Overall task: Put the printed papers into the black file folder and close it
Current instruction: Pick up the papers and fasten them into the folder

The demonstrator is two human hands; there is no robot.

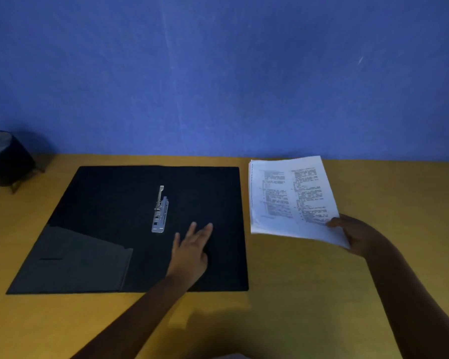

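Observation:
The black file folder [101,216] lies open and flat on the yellow table, with a metal clip mechanism [160,211] at its middle and a grey pocket flap at its lower left. My left hand [192,251] rests flat on the folder's right half, fingers spread, holding nothing. To the right of the folder, my right hand [353,235] grips the near right corner of a stack of printed papers [290,198]. The stack is tilted, its near edge raised off the table.
A dark round object on small legs [5,159] stands at the table's far left corner. A blue wall rises right behind the yellow table [283,294]. Bare tabletop shows in front of the folder and right of the papers.

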